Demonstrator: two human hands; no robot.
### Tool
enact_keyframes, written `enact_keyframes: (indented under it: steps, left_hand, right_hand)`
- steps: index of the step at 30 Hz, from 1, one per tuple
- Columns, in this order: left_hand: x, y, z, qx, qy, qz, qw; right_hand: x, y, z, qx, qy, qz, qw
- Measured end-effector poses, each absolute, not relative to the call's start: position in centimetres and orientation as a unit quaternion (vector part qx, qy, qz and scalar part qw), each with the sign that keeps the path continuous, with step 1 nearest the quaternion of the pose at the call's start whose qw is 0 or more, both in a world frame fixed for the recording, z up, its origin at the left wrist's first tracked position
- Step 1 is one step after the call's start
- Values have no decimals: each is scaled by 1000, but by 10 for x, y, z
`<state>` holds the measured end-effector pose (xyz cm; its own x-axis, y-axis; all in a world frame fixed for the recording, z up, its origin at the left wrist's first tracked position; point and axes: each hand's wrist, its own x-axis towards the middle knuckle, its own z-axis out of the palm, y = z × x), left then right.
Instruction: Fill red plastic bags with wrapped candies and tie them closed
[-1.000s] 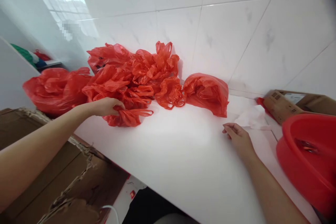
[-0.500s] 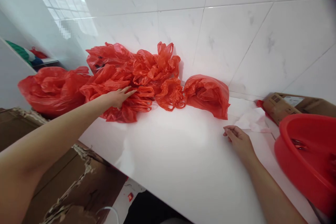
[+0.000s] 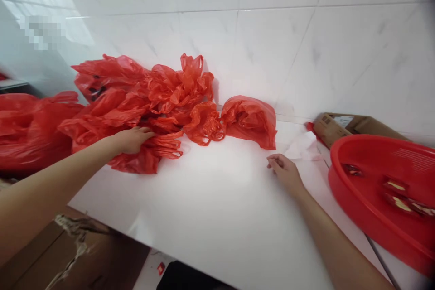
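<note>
Leftmost, a big red bag (image 3: 37, 131) is seen puffed up, and below it a torn brown box (image 3: 37, 256) is seen beside the white table (image 3: 204, 217). Next, a pile of red bags (image 3: 136, 95) is heaped on the table, near the shiny wall (image 3: 272, 50). The front bags of the pile are touched by the left hand (image 3: 136, 139); whether any bag is grasped cannot be told, as the fingertips are partly hidden. To the right, a small crumpled bag (image 3: 204, 122) is squeezed between the pile and a wider red bag (image 3: 251, 120). Over the table, nearest to that wider bag, the right hand (image 3: 285, 173) is held empty, with its fingers loosely curled. Past it, a thin white sheet (image 3: 302, 145) is spread out, and a brown carton (image 3: 331, 130) is partly hidden by a red tub (image 3: 377, 231), where small shiny packets (image 3: 396, 185) are held.
</note>
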<state>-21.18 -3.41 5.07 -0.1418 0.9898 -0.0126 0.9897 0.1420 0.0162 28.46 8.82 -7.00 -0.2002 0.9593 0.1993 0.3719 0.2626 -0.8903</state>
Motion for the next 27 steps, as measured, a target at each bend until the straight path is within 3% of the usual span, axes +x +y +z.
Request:
enact_keyframes:
  steps: [7,14,23,27]
  left_hand:
    - [-138,-40,72,723,685,-50,75]
    - [-57,-15,34,774,625,-26,102]
    - [-37,12,-7,752,648,96,77]
    - [8,4,-14,791,578,158,124]
  right_hand:
    - [198,114,-31,-403,-798,296,336]
    - [115,113,-39,-341,-884,224,228]
    - [231,19,-42,-321,-894,251,184]
    - [272,-4,-35,-367,-819,387,212]
